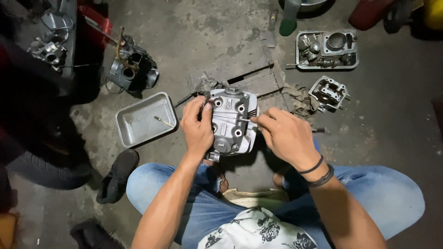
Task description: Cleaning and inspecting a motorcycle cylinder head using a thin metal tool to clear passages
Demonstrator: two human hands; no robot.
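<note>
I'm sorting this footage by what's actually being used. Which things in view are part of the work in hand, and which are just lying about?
In hand:
left hand gripping the grey engine part
right hand pinching a thin tool at its side

Lying about:
metal tray
tray of parts
small engine part
rag
tyre

matt cast-metal cylinder head (232,121), seemingly rough concrete floor (207,37)

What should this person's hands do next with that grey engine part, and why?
Probably keep the left hand steadying the cylinder head while the right hand works its thin tool along the fins, since the tip already sits there.
</note>
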